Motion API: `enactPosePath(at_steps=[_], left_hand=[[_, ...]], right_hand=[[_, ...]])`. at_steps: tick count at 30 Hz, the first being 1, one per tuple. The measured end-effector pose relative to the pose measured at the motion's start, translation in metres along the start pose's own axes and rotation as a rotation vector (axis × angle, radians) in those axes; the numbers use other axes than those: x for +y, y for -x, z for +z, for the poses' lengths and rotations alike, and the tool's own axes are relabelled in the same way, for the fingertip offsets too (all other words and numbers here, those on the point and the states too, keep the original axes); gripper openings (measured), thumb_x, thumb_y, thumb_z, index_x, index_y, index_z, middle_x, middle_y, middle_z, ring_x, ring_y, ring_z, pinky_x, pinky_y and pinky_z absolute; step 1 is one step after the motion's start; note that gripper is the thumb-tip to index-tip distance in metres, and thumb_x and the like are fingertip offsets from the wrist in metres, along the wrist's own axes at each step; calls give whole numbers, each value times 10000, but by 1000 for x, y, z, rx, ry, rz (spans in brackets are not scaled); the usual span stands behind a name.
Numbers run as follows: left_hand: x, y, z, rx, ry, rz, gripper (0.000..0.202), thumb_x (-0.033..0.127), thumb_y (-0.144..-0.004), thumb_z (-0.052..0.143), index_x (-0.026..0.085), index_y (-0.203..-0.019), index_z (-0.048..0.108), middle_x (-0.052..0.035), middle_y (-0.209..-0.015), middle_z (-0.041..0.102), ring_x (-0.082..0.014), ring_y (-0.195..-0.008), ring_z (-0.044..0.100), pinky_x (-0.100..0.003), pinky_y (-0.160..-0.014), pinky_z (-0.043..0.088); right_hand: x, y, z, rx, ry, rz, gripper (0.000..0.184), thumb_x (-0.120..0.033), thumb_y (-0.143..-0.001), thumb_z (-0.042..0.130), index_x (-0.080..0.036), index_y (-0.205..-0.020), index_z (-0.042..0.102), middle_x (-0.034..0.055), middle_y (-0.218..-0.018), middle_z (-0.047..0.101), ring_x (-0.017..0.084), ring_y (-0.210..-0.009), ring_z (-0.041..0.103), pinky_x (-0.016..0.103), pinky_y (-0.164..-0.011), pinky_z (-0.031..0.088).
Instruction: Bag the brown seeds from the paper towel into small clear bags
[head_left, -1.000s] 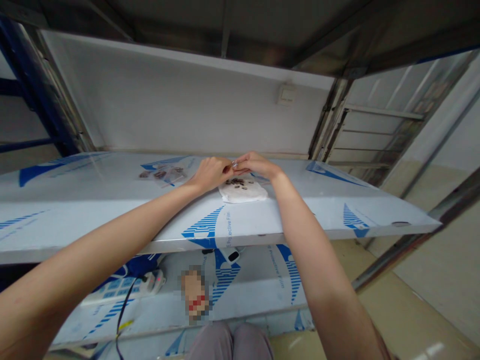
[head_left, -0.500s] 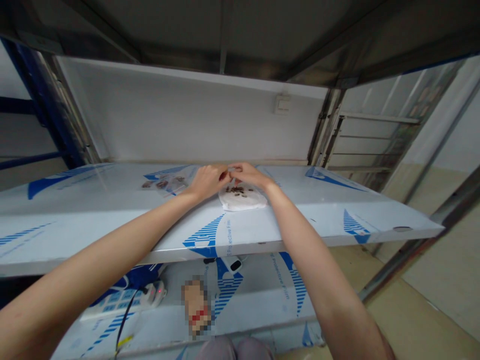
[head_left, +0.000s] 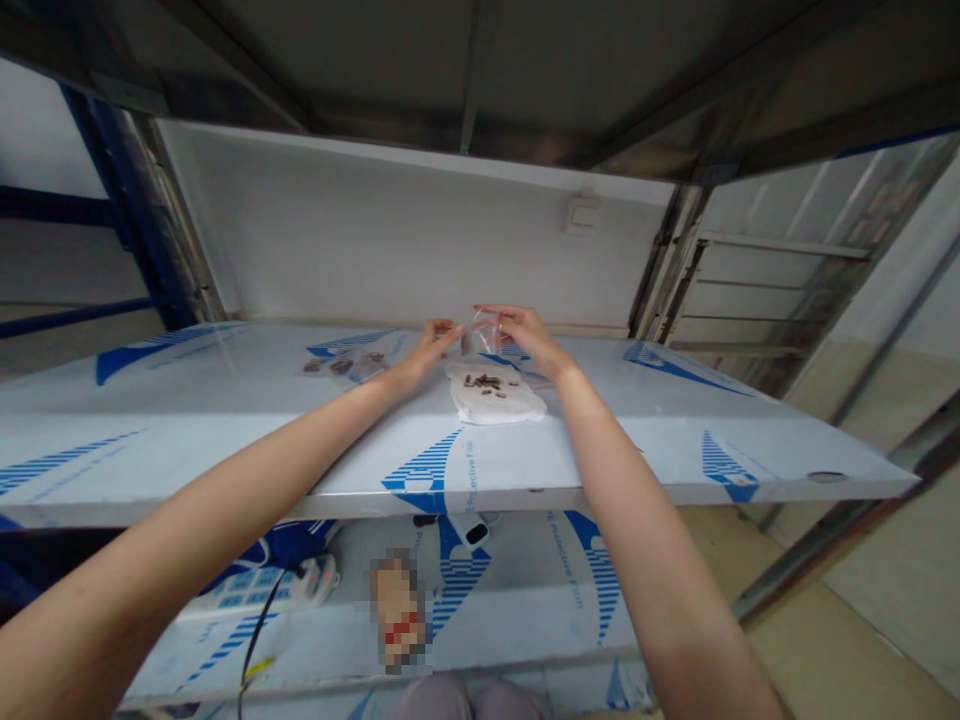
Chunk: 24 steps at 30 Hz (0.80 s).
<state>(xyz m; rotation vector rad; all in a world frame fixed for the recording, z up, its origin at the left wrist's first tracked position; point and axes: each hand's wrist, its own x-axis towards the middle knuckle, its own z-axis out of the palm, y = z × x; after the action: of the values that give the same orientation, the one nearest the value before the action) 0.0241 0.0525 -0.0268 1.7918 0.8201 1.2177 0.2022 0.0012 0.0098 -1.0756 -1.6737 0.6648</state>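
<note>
One clear bag (head_left: 482, 335) pinched in right grip (head_left: 521, 330)

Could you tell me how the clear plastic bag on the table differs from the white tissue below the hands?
The clear plastic bag is see-through and glossy; the white tissue is opaque and matt. The bag lies further left than the tissue. The tissue's brown pieces sit openly on top; the bag's seem enclosed. Both lie flat on the film-covered table.

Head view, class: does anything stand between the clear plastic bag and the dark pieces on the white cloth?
Nothing visible does. The clear plastic bag, held in the right hand, sits just beyond the white cloth, and the dark pieces lie uncovered on it. The left hand is beside the bag, not over them.
</note>
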Motion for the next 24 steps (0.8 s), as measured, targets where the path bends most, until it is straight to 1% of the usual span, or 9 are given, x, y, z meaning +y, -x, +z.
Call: enactPosePath(at_steps=[2, 3, 4, 9, 12, 16, 19, 22, 24], left_hand=[[1, 4, 0, -160, 122, -61, 347, 454, -821, 559, 173, -1024, 534, -105, -1097, 608, -184, -932, 610, -310, -796, 472], [2, 6, -1, -212, 151, -69, 360, 456, -797, 598, 173, -1014, 549, -98, -1043, 633, -180, -878, 625, -313, -782, 476], [3, 6, -2, -227, 159, -63, 364, 438, -768, 641, 170, -1002, 561, -87, -984, 652, -173, -827, 631, -313, -769, 477], [-1, -6, -12, -89, -9, 4, 338, 268, -683, 721, 151, -967, 580, -18, -720, 644, -129, -622, 576, -268, -643, 448], [-10, -15, -16, -28, -137, -5, 324, 219, -650, 727, 152, -928, 575, 18, -617, 607, -114, -517, 521, -248, -555, 403], [-15, -15, -16, -18, -203, 13, 306, 224, -642, 729, 165, -898, 571, 22, -614, 600, -122, -524, 529, -242, -539, 390], [-11, -13, -16, 9, -232, 29, 278, 217, -655, 711, 164, -887, 567, 27, -611, 596, -123, -530, 528, -238, -540, 384], [-9, -13, -17, 33, -279, 57, 302, 218, -652, 715, 161, -910, 570, 24, -645, 612, -124, -558, 533, -241, -566, 389], [-9, -14, -16, 61, -275, 101, 341, 222, -635, 737, 158, -924, 569, 8, -710, 637, -126, -610, 554, -247, -614, 408]], right_hand=[[0, 0, -2, 16, -17, 4, 414, -233, -831, 514, -173, -1226, 620, 88, -1097, 704, 153, -879, 636, 285, -780, 506], [0, 0, -3, 23, -20, 13, 411, -230, -829, 515, -171, -1222, 622, 88, -1104, 702, 153, -888, 638, 283, -780, 508], [2, 0, -4, 26, -22, 26, 404, -228, -826, 520, -168, -1211, 629, 88, -1105, 702, 153, -889, 641, 280, -781, 511], [11, 2, -13, -80, -33, 140, 357, -241, -793, 616, -200, -1143, 673, 77, -1068, 711, 142, -831, 663, 276, -814, 522], [13, 6, -18, -138, -31, 232, 289, -279, -831, 602, -226, -1101, 690, 72, -1096, 705, 152, -832, 677, 297, -835, 525], [10, 9, -19, -152, -30, 294, 289, -374, -910, 510, -205, -1054, 695, 94, -1121, 697, 154, -814, 683, 314, -820, 524], [11, 8, -17, -124, 18, 274, 298, -406, -884, 560, -175, -991, 715, 109, -1052, 714, 147, -793, 676, 283, -774, 518], [19, 5, -17, -78, 106, 289, 172, -294, -795, 680, -148, -868, 734, 87, -893, 732, 118, -687, 645, 249, -696, 503], [27, 2, -17, -71, 157, 306, 94, -218, -742, 714, -143, -794, 737, 67, -811, 727, 103, -613, 610, 244, -654, 489]])
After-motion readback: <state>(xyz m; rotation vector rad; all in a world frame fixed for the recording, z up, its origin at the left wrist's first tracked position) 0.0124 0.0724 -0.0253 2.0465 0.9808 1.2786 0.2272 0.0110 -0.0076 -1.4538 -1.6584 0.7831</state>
